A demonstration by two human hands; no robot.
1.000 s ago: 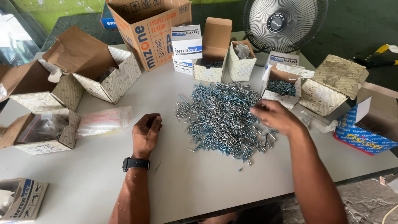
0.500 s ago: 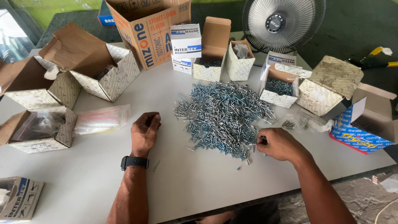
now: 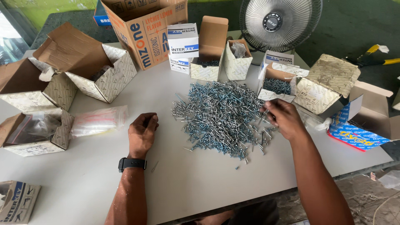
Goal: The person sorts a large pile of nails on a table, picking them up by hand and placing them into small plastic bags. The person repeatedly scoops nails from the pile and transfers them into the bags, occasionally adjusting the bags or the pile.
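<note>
A big heap of silvery-blue screws [image 3: 221, 114] lies loose in the middle of the white table [image 3: 200, 179]. My right hand [image 3: 285, 118] rests at the heap's right edge, fingers pinched on a few screws. My left hand [image 3: 141, 133], with a black watch [image 3: 132, 163] on its wrist, lies curled on the table left of the heap, apart from it; what its fingers enclose is hidden. One stray screw [image 3: 154, 166] lies beside that wrist.
A clear plastic bag [image 3: 98, 121] lies left of my left hand. Open patterned cardboard boxes [image 3: 104, 75] ring the table; one on the right [image 3: 277, 85] holds screws. A large brown carton [image 3: 146, 25] and a fan [image 3: 279, 21] stand at the back, a blue box [image 3: 354, 133] far right.
My right hand went from the heap's right side down to its lower right corner, then back up to the right edge. The left hand has stayed put.
</note>
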